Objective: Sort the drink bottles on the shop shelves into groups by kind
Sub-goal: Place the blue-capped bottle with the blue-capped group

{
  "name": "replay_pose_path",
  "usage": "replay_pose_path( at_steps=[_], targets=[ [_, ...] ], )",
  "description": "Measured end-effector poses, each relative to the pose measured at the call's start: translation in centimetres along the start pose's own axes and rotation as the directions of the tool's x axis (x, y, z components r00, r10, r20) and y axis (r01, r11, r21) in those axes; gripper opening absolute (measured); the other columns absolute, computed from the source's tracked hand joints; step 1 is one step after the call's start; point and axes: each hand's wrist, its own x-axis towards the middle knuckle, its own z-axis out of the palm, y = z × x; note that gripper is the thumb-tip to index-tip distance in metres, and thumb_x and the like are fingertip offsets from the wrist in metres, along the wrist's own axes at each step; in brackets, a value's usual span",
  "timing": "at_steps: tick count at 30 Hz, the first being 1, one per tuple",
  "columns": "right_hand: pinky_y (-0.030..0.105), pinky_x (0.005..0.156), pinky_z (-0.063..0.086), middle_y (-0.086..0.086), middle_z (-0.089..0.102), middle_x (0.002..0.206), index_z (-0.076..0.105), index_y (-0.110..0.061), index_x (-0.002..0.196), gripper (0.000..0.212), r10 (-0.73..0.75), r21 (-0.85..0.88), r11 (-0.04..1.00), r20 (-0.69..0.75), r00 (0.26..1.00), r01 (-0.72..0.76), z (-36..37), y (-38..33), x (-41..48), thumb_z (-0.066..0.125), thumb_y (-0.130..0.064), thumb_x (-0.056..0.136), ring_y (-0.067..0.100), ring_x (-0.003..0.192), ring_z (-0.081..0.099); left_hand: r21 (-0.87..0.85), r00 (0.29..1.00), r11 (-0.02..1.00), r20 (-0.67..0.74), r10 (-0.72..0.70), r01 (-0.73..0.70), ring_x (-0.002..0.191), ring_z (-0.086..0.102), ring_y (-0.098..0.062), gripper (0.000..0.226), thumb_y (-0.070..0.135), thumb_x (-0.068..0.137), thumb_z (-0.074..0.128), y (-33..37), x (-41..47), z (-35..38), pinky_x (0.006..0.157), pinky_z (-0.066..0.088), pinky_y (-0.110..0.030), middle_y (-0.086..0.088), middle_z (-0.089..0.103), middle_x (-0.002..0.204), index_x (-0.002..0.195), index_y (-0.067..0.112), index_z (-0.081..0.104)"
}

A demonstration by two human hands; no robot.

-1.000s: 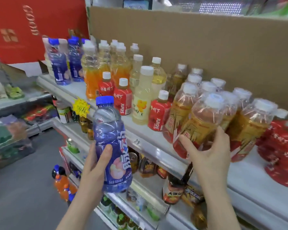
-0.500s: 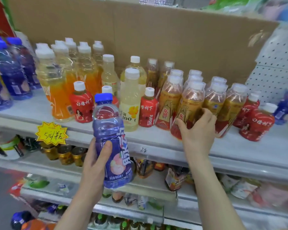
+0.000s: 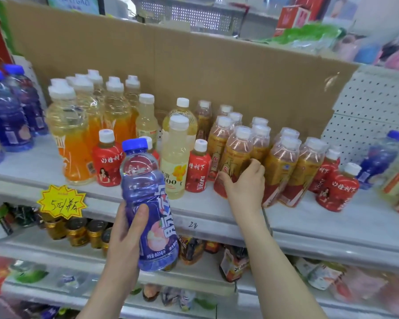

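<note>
My left hand (image 3: pixel 127 236) grips a blue-capped purple drink bottle (image 3: pixel 148 203), held upright in front of the shelf edge. My right hand (image 3: pixel 244 185) wraps around the lower part of an amber tea bottle (image 3: pixel 236 157) that stands at the front of a cluster of the same tea bottles (image 3: pixel 283 166). On the shelf (image 3: pixel 217 210) also stand small red juice bottles (image 3: pixel 198 169), a pale yellow bottle (image 3: pixel 174 162), orange drink bottles (image 3: pixel 72 139) and, at far left, more purple bottles (image 3: pixel 7 116). A lone purple bottle (image 3: pixel 380 157) stands at far right.
A cardboard sheet (image 3: pixel 194 72) backs the shelf, with white pegboard (image 3: pixel 373 104) to its right. A yellow star price tag (image 3: pixel 61 201) hangs on the shelf edge. Below sit gold cans (image 3: pixel 78 231) and snack packets (image 3: pixel 235 261). More red juice bottles (image 3: pixel 336 187) stand right of the tea.
The view has swung right and closer to the shelf. My right hand has stayed on the front tea bottle, and my left hand still holds the purple bottle.
</note>
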Motion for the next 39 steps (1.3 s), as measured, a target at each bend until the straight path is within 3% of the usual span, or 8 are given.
replay_pose_path(
  at_steps=[7,12,15,21,25,30,33,39],
  targets=[
    [0.046,0.105,0.044,0.018,0.043,0.139,0.03,-0.001,0.148,0.079,0.001,-0.03,1.0,0.089,0.996,0.002,3.3,-2.1,2.0,0.074,-0.031,0.089,0.036,0.125,0.048,0.05,0.999,0.999,-0.028,0.016,-0.014,0.091,0.073,-0.026,0.031,0.039,0.075,0.069,0.4,-0.3,-1.1,0.072,0.061,-0.034,-0.006,0.075,0.107,0.106,0.035,0.069],
    [0.041,0.104,0.041,0.016,0.045,0.142,0.034,-0.005,0.152,0.065,-0.205,0.018,0.978,-0.152,0.967,0.21,3.1,-3.3,0.1,0.055,-0.002,0.09,0.032,0.125,0.044,0.061,0.998,0.997,-0.04,0.048,-0.045,0.092,0.073,-0.024,0.077,0.061,0.051,0.088,0.8,-0.2,-2.3,0.072,0.062,-0.032,-0.008,0.073,0.112,0.117,0.029,0.066],
    [0.038,0.099,0.039,0.011,0.052,0.133,0.052,-0.007,0.141,0.045,-0.327,0.027,0.944,-0.041,0.944,0.328,3.5,-4.8,0.4,0.053,-0.027,0.101,0.03,0.116,0.046,0.072,0.997,0.996,-0.049,0.059,-0.056,0.094,0.073,-0.024,0.076,0.063,0.05,0.087,1.0,0.0,-2.5,0.074,0.062,-0.033,-0.006,0.074,0.112,0.115,0.031,0.066],
    [0.03,0.084,0.035,0.008,0.052,0.116,0.067,-0.008,0.107,0.035,-0.238,0.112,0.966,0.05,0.97,0.232,3.8,-4.3,1.5,0.063,-0.041,0.095,0.028,0.105,0.048,0.072,0.997,0.996,-0.048,0.058,-0.055,0.098,0.072,-0.024,0.038,0.051,0.074,0.079,1.5,0.2,-2.5,0.079,0.06,-0.035,0.0,0.074,0.11,0.109,0.039,0.067],
    [0.034,0.086,0.041,0.006,0.052,0.115,0.062,-0.009,0.102,0.03,-0.224,0.094,0.969,-0.04,0.974,0.226,1.6,-2.9,0.3,0.062,-0.038,0.095,0.025,0.103,0.049,0.067,0.997,0.996,-0.043,0.057,-0.054,0.096,0.073,-0.022,0.068,0.062,0.06,0.083,1.8,0.2,-2.2,0.075,0.061,-0.032,0.0,0.075,0.11,0.118,0.034,0.063],
    [0.033,0.075,0.041,-0.007,0.061,0.105,0.051,-0.03,0.113,0.028,-0.148,0.235,0.966,0.164,0.975,0.107,-0.1,-1.5,-1.6,0.056,-0.052,0.097,0.016,0.096,0.058,0.074,0.997,0.995,-0.03,0.071,-0.069,0.095,0.073,-0.019,0.083,0.07,0.049,0.084,1.5,0.4,-1.7,0.073,0.06,-0.029,0.002,0.075,0.109,0.12,0.032,0.062],
    [0.036,0.089,0.048,-0.009,0.061,0.122,0.042,-0.033,0.138,0.063,-0.121,0.275,0.961,0.301,0.946,0.036,-0.1,-1.1,-2.4,0.068,-0.058,0.086,0.013,0.108,0.058,0.053,0.999,0.997,-0.008,0.052,-0.052,0.099,0.072,-0.023,0.062,0.054,0.069,0.076,1.3,0.5,-1.1,0.073,0.061,-0.029,0.003,0.076,0.106,0.123,0.028,0.06],
    [0.031,0.096,0.047,-0.009,0.058,0.127,0.041,-0.036,0.14,0.067,-0.006,0.382,0.923,0.138,0.99,-0.047,-3.5,0.3,-3.7,0.074,-0.051,0.084,0.013,0.113,0.057,0.085,0.997,0.995,0.062,0.047,-0.053,0.087,0.074,-0.013,0.062,0.058,0.066,0.079,-0.2,0.7,-0.5,0.069,0.06,-0.026,0.002,0.076,0.103,0.118,0.027,0.062]
  ],
)
